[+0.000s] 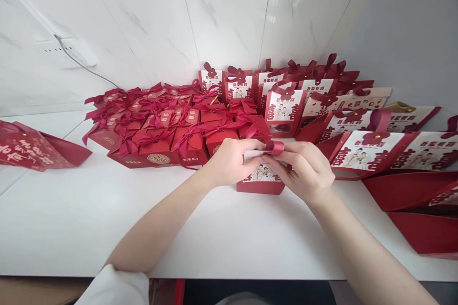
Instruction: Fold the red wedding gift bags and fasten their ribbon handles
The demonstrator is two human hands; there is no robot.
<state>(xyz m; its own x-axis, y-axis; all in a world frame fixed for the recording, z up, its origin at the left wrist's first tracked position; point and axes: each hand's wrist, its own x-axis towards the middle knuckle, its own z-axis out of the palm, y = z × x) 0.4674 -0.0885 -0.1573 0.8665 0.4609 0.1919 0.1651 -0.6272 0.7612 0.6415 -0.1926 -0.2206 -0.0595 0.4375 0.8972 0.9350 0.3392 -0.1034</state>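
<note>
A red gift box (261, 187) with a white illustrated front stands on the white table, right in front of me. My left hand (231, 162) pinches the left side of its top edge. On the other side, my right hand (304, 167) has its fingers closed at the same top edge, by a looped red ribbon (275, 147). Both hands nearly meet there, and my fingers cover the upper part of the box. Just behind my left hand sit red boxes with ribbon bows (188, 143).
Similar illustrated gift boxes (284, 107) stand behind and to the right, some large ones (365, 152) near my right arm. Red printed packaging (36, 147) lies at the far left. A cable (84, 64) runs from a wall socket. The table's front edge is close to me.
</note>
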